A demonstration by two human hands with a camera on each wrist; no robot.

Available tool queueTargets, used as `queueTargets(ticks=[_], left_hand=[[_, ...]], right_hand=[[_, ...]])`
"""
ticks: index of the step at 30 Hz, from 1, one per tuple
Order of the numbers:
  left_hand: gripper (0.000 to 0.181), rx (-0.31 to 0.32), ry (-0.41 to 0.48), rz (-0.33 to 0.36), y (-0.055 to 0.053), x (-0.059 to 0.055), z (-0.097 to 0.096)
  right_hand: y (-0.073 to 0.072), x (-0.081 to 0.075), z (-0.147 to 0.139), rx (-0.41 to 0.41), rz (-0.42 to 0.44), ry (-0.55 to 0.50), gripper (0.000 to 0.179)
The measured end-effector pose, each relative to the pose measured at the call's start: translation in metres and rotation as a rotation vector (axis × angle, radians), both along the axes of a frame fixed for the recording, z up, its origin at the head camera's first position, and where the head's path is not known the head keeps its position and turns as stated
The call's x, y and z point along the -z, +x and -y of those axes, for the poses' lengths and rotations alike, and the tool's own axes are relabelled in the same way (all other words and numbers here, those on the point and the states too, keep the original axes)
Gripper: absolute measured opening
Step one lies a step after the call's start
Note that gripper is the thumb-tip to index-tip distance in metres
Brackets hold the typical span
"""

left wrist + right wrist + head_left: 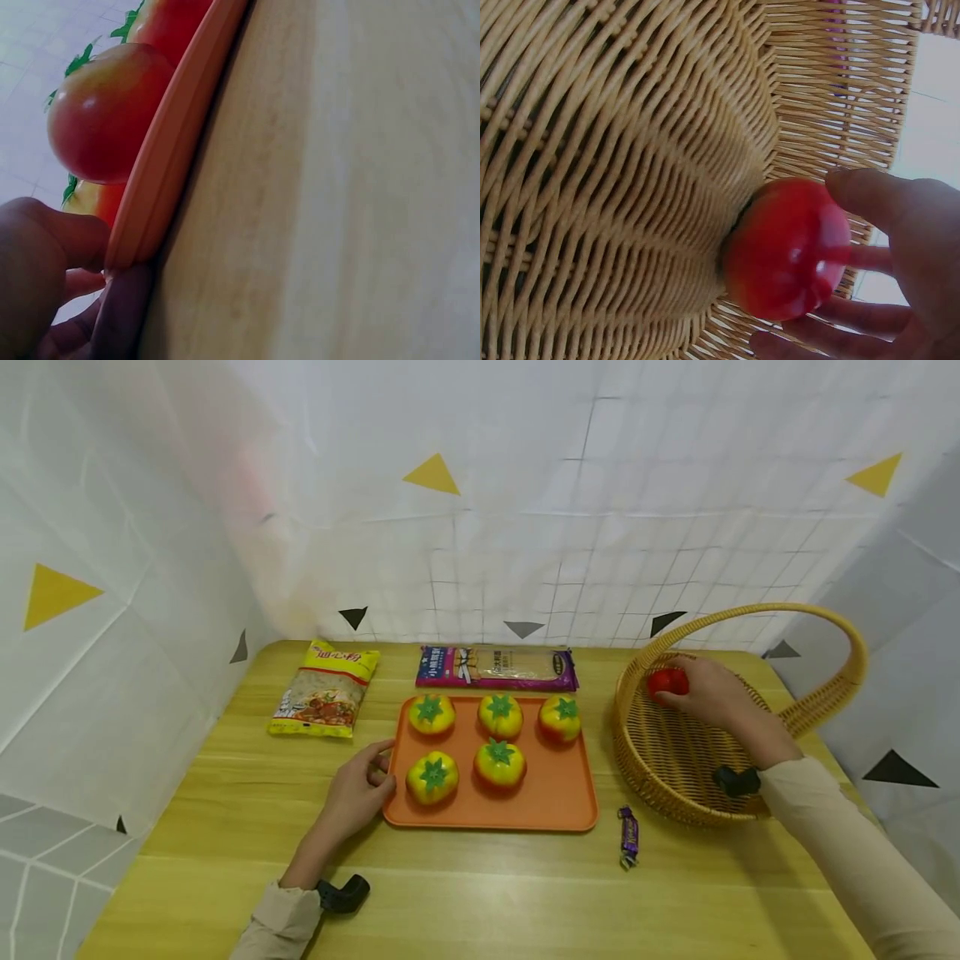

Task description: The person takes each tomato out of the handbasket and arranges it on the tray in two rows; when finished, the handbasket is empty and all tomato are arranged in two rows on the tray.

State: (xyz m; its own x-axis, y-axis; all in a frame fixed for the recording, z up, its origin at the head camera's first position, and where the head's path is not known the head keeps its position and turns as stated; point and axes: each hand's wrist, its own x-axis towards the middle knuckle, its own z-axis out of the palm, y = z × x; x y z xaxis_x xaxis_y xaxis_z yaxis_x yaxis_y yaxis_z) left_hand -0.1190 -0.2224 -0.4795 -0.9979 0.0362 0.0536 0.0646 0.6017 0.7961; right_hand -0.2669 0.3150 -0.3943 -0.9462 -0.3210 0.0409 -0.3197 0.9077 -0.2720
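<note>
My left hand (354, 792) holds the left edge of an orange tray (551, 797); the left wrist view shows the thumb and fingers around its rim. Five yellow-red tomatoes with green leaf tops, such as the front middle tomato (500, 765), sit on the tray. Over at the right, my right hand (711, 692) reaches into a wicker basket (637, 760) and grips a red tomato (784, 251). In the right wrist view the thumb lies on one side of that tomato and the fingers on the other, close to the woven base and wall.
A yellow noodle packet (324, 691) lies at the back left, and a long purple packet (497, 667) behind the tray. A small purple-wrapped candy (629, 837) lies between tray and basket. The tall basket handle (757, 608) arches above the right forearm.
</note>
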Motion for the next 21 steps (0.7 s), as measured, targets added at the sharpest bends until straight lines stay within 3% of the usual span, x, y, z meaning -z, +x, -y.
queueTargets(ticks=[12, 21], left_hand=[[0.056, 0.014, -0.005, 0.003, 0.001, -0.001, 0.001], [0.056, 0.007, -0.005, 0.005, 0.000, 0.000, 0.000]], right_hand=[[0.000, 0.012, -0.003, -0.029, -0.018, 0.007, 0.055], [0.001, 0.001, 0.000, -0.067, -0.033, -0.023, 0.050]])
